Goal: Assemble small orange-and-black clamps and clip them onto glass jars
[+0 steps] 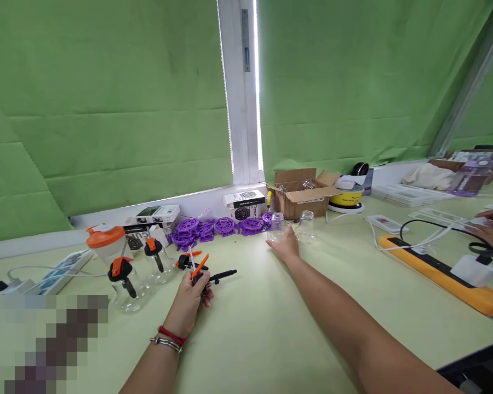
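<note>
A workshop-like room: a long table [246,339] carries 2 power strips [439,278] and purple parts [205,230].

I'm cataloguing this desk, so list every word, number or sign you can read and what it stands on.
"cu", it seems, on the box beside the orange-lidded cup; the rest unclear.
Other print, as on the middle box, yellow tub and purple bottle: too small or blurred.

Left wrist [177,322]: red cord bracelet [171,335], silver-toned bangle [166,344] | both forearms [332,306]: bare
</note>
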### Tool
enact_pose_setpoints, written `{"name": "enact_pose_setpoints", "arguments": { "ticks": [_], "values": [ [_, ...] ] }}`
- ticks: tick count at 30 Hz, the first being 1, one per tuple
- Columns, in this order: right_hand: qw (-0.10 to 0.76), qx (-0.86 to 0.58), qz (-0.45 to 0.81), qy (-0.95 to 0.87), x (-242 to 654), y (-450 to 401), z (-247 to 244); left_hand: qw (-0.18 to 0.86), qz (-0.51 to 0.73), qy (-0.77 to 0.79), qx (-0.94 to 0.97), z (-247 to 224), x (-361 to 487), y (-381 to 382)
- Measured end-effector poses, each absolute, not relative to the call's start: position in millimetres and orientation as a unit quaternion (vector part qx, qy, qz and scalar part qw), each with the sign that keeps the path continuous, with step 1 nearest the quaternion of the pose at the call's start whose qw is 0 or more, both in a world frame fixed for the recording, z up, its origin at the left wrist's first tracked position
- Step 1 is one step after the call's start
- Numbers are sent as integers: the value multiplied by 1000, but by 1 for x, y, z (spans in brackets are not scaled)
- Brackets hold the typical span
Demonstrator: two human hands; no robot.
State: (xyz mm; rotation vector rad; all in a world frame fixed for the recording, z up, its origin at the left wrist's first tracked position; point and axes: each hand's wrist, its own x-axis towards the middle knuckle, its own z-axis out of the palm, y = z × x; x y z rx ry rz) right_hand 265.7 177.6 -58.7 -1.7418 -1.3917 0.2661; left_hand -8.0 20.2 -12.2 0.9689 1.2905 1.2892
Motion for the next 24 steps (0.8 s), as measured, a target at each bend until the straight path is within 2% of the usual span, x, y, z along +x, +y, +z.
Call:
{"name": "enact_pose_setpoints", "arguments": {
  "ticks": [3, 7, 16, 24],
  "values": [
    [410, -710, 112, -562, 268, 182, -59, 517, 536, 538, 396, -11, -7, 19],
    [422, -697, 103, -570, 268, 174, -57, 519, 542, 535, 389, -12, -8, 20],
    [463, -553, 84, -688, 251, 125, -35, 509, 568, 521, 383, -13, -18, 21],
    [367, -431, 228, -792, 249, 77, -8, 520, 578, 497, 384, -9, -20, 19]
  ]
}}
